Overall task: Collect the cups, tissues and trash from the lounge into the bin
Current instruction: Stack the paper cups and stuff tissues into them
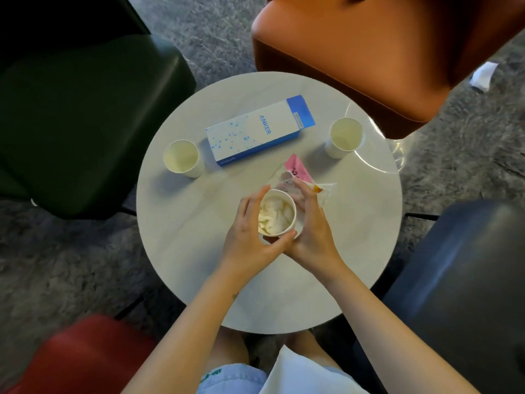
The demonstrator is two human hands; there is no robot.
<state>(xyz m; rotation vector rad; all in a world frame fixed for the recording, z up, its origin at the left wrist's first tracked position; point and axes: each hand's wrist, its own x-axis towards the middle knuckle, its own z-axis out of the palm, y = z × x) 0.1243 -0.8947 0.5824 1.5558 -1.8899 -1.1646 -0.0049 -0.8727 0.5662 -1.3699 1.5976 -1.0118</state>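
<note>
Grey, speckled carpet (71, 265) surrounds a round table (199, 251) with a smooth, pale, slightly glossy top. Four padded chairs ring it: a dark green chair (85, 123) at the far left, an orange chair (369, 52) at the far right, a dark blue chair (468, 280) at the near right and a red chair (85, 356) at the near left.

Near the middle of the table, the left hand (250, 240) wraps around a small white paper cup (292, 207), thumb on the near side and fingers curved up its left wall. The cup is stuffed with crumpled white tissue (274, 216). The right hand (312, 231) sits against the cup's right side. Its grip is curled over a crinkled clear plastic wrapper (298, 170) with a pink printed end, holding the wrapper close beside the cup's rim. The two thumbs meet at the cup's near edge.

Farther back, a long white cardboard box (255, 132) with blue dots and a blue end lies flat. An empty cup (181, 159) stands upright to the left of the box, and another open cup (345, 136) stands to its right, near the table's edge. A white scrap of paper (483, 75) lies on the carpet at the far right, beside the orange chair.
</note>
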